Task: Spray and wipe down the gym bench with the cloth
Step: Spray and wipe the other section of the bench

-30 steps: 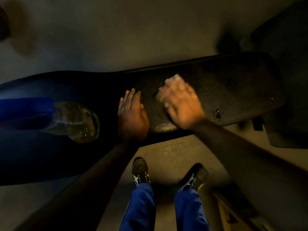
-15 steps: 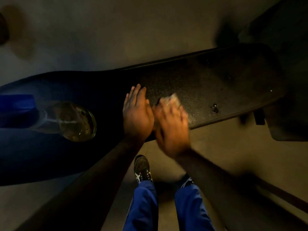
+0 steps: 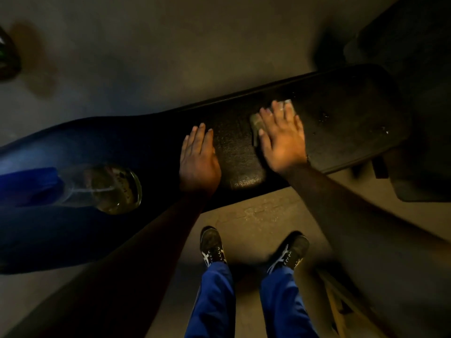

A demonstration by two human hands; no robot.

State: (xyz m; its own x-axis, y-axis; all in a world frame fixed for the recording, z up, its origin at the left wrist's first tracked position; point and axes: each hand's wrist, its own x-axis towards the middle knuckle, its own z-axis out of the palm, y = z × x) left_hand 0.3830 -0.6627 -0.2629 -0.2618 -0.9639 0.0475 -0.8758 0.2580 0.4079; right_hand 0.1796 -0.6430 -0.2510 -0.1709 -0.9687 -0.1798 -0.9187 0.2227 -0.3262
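Observation:
A long black padded gym bench (image 3: 341, 132) runs from lower left to upper right. My right hand (image 3: 283, 137) lies flat, fingers straight, pressing a pale cloth (image 3: 256, 123) onto the pad near the bench's middle. The cloth shows only at my fingertips and beside my thumb. My left hand (image 3: 199, 159) rests flat on the pad a little to the left, fingers straight, holding nothing. A clear spray bottle (image 3: 109, 189) with yellowish liquid and a blue top lies on its side on the bench's left part.
My two feet in dark shoes (image 3: 212, 245) and blue trousers stand on the concrete floor just in front of the bench. A dark machine part (image 3: 419, 167) sits at the bench's right end. A wooden frame (image 3: 341, 301) lies at lower right.
My right hand has slid the cloth from beside my left hand near the front edge away to the right and toward the far edge. My left hand stays put.

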